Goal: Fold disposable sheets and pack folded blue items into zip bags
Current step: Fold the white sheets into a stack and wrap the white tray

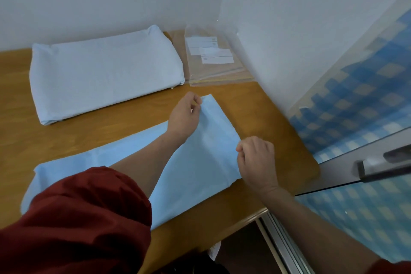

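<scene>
A long light-blue disposable sheet [200, 162] lies folded into a strip across the wooden table [66, 135], running from the near left to the far right. My left hand [185, 115] pinches the sheet's far right corner. My right hand [256, 160] pinches the near right corner of the same end. A thick stack of pale blue folded sheets [104, 73] lies at the back of the table. Beside it, in the corner, lies a pile of clear zip bags [213, 60] with white labels.
White walls close the table at the back and right. A glass sliding door [367, 118] with blue checked film and a metal handle [382, 167] stands at the right. My red sleeve [77, 218] covers the near left part of the sheet.
</scene>
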